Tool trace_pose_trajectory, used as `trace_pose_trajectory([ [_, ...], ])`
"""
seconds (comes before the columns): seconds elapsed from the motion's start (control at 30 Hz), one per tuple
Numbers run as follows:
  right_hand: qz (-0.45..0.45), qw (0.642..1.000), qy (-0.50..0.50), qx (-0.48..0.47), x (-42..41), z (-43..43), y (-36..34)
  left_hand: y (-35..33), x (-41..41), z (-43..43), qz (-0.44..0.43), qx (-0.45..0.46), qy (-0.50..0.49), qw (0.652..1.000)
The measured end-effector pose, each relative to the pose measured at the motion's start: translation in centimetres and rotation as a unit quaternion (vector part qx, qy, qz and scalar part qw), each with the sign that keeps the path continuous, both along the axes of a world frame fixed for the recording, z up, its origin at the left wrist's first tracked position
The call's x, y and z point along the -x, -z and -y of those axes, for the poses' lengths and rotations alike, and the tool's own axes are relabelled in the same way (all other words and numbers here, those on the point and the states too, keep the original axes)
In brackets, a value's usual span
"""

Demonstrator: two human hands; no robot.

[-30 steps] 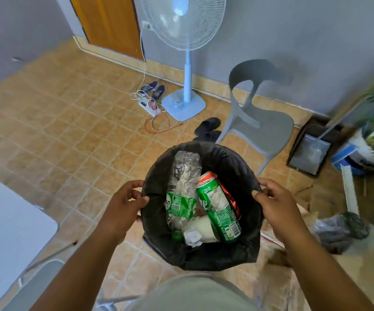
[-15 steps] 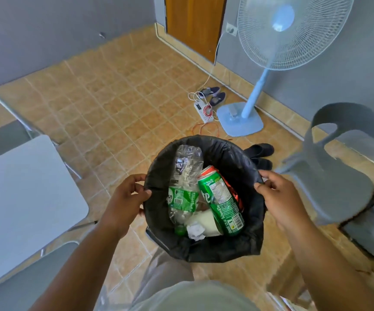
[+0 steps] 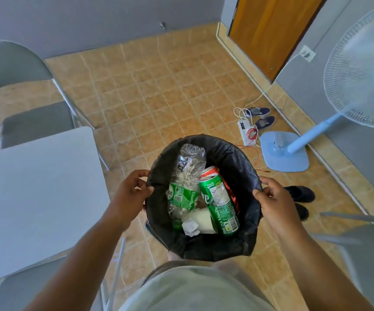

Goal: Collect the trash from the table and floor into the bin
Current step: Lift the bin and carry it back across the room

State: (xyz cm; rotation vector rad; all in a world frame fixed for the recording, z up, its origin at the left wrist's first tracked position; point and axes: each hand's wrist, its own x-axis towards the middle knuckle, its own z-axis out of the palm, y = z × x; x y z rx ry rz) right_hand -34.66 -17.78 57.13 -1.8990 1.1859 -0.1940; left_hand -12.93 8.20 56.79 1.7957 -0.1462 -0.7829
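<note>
I hold a bin lined with a black bag in front of my body, above the tiled floor. My left hand grips its left rim and my right hand grips its right rim. Inside lie a crushed clear plastic bottle with a green label, a green can, a red can mostly hidden behind it, a white cup and a crumpled white paper.
A grey table stands at the left with folding chairs behind and below it. A blue standing fan, a power strip with cables, shoes and black slippers lie to the right. A wooden door is at the back.
The view has swung left: the table has come further into view and the fan and grey chair have slid to the right. Both hands keep their hold on the bin.
</note>
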Motion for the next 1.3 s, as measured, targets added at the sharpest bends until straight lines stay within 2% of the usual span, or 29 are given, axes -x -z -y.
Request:
trace_pose_trajectory([
  [0.43, -0.033, 0.987, -0.157, -0.017, -16.8, 4.0, 3.5, 2.6, -7.2, -1.6, -0.029, -0.026, -0.173, 0.984],
  [0.7, -0.052, 0.965, -0.254, -0.03, -24.9, 7.1, 6.3, 5.8, -9.6, -0.1, -0.044, -0.059, -0.263, 0.962],
  [1.07, -0.098, 0.947, -0.303, -0.034, -31.6, 8.7, 17.5, 18.3, -12.6, 1.3, -0.079, -0.084, -0.306, 0.945],
  [1.3, -0.109, 0.947, -0.303, 0.001, -34.3, 7.2, 28.2, 30.3, -15.0, 0.3, -0.094, -0.074, -0.299, 0.947],
])
